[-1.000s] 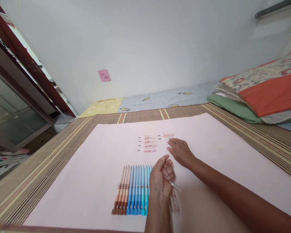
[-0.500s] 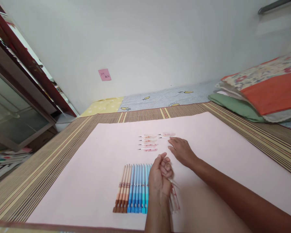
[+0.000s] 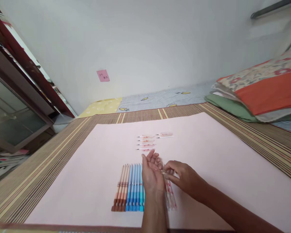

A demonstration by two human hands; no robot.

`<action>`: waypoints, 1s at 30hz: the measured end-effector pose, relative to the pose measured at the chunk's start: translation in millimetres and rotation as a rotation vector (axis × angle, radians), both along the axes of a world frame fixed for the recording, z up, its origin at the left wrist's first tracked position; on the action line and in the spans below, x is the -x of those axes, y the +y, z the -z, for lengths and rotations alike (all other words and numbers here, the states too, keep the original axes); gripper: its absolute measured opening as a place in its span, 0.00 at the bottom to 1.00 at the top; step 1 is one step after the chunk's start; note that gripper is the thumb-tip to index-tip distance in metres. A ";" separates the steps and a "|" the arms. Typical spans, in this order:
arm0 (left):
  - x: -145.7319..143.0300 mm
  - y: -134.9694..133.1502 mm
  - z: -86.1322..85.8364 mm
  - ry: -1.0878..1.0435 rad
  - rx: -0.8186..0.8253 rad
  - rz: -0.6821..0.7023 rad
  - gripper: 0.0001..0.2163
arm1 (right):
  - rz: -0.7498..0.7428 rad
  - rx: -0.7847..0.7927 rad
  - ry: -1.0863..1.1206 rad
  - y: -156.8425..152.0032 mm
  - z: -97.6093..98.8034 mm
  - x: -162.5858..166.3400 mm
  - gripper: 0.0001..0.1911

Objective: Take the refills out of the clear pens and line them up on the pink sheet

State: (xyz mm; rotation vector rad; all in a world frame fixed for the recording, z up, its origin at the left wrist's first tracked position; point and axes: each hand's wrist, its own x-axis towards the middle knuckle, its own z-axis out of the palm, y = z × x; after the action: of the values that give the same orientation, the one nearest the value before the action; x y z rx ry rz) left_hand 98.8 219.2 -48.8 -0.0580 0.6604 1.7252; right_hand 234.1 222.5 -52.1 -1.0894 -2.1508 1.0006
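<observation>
My left hand is palm up over the pens, its fingers loosely curled and apart. At the edge of its palm, my right hand pinches a small clear piece, too small to make out. Beneath and beside the hands lie several clear pen barrels with red marks, partly covered. To the left is a row of brown pens and blue pens; my left forearm hides the row's right end. Farther back lie white pen refills beside clear pinkish pen grips.
Everything lies on a pale pink sheet over a striped mat. Folded bedding is piled at the right rear. Behind the mat stands a white wall with a pink note. A glass-paned door is at the left.
My right hand has come back from the white refills to my left palm, where it now pinches the small piece. My left hand has shifted slightly left and its fingers have loosened.
</observation>
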 end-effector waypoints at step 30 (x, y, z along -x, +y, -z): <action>-9.7 1.7 3.9 0.188 0.118 -0.083 0.10 | 0.233 -0.511 -0.520 164.7 33.8 -22.3 0.10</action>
State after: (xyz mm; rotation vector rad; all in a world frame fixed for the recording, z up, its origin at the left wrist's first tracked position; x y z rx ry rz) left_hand 108.5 220.9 -52.7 -0.0052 0.9093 1.7837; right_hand 256.5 387.3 -85.8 -1.3880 -2.3980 0.0357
